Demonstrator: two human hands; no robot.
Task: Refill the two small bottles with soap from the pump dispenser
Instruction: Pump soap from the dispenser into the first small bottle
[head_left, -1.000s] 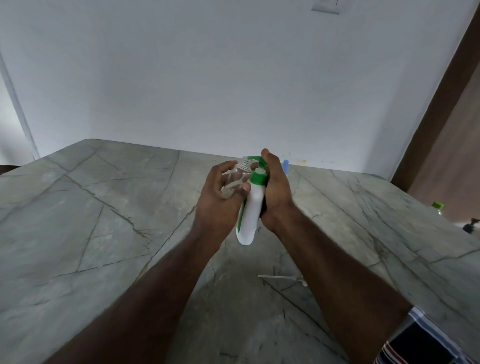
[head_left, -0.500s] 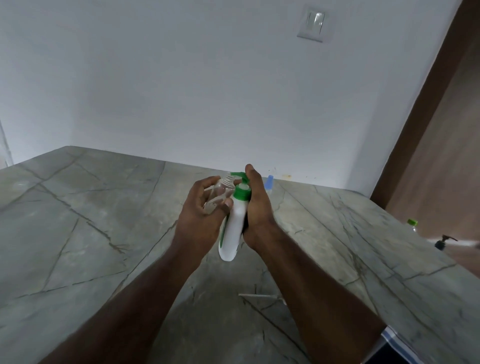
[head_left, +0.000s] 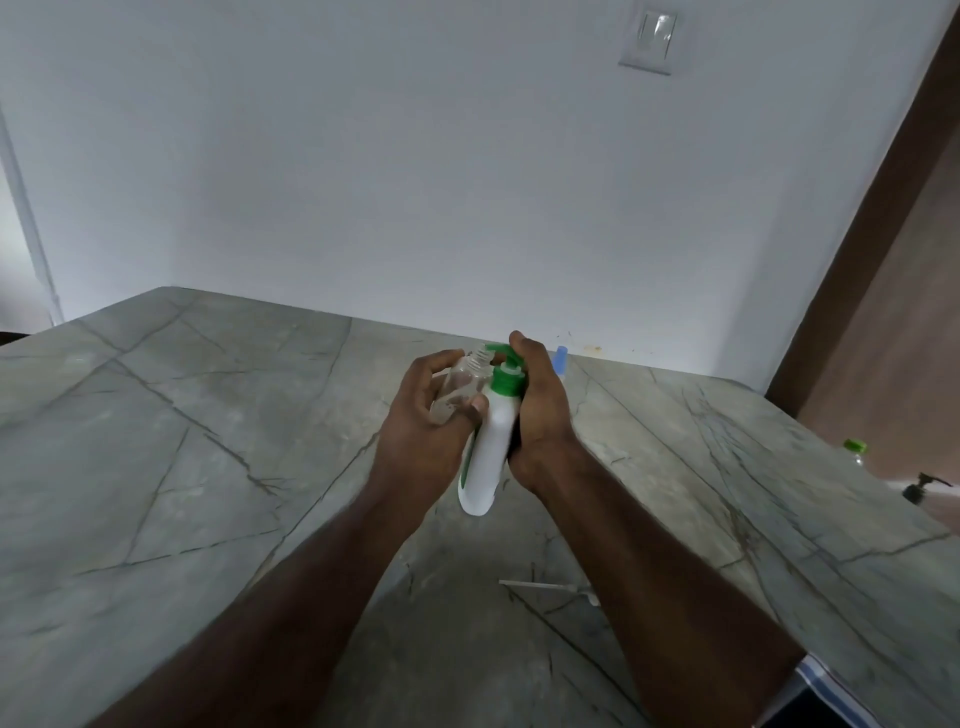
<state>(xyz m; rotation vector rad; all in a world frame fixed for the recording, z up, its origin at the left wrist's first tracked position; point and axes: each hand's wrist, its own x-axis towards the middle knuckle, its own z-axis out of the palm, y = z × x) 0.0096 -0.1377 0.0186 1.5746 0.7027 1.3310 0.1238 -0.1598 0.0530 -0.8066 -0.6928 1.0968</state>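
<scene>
Head view: right hand (head_left: 540, 410) is wrapping the white pump dispenser (head_left: 491, 447), fingers curled round its body, one fingertip pressing down on the green pump head (head_left: 506, 364). Left hand (head_left: 421, 415) is gripping the clear small bottle (head_left: 460, 387), holding it tilted with its threaded open neck just under the nozzle. Both are being held up off the stone counter (head_left: 182, 441), touching or nearly touching each other. Judging the fill as underway; soap level inside the bottle is too faint to read. Risks: the narrow neck is drifting off the nozzle line and soap is running over the left fingers; slick fingers then are losing the bottle; with no support below, a hard pump stroke is jolting both. Just beyond the right hand, a blue-capped item (head_left: 560, 358) is standing by the wall, possibly the second bottle; cannot confirm. Nearer the body than the grip, a thin white tube (head_left: 545, 586) is lying on the counter. Far right, another pump bottle (head_left: 922, 486) is sitting off the counter.
</scene>
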